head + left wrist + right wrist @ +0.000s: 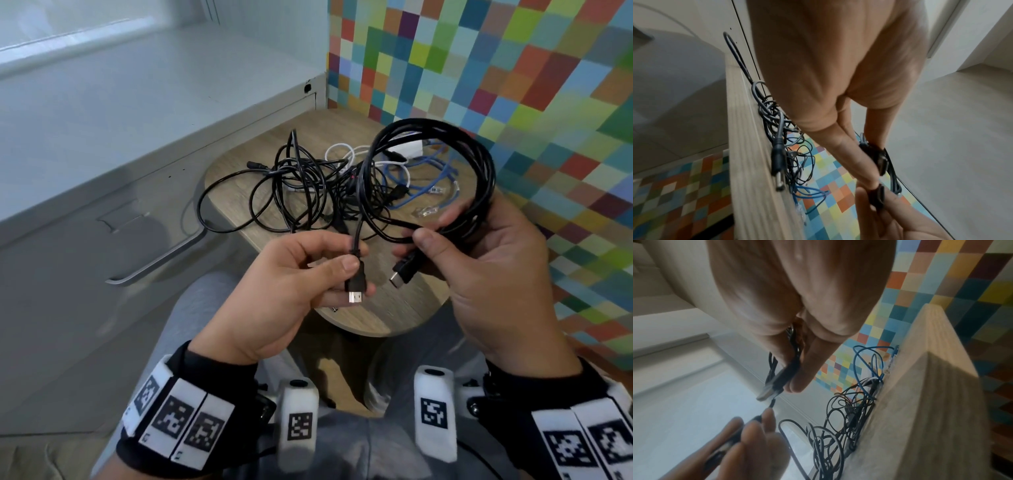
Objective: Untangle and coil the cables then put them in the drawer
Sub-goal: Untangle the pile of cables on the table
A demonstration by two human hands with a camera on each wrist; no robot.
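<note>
With the right hand (486,260) gripping the coiled HDMI cable (428,174) and the left hand (291,274) pinching its free plug (459,298), a loosened grip could spring the loops apart.

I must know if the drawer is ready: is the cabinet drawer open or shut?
Shut. In the head view the drawer front sits flush with the cabinet face, and its handle is untouched; both hands hold the black cable.
</note>
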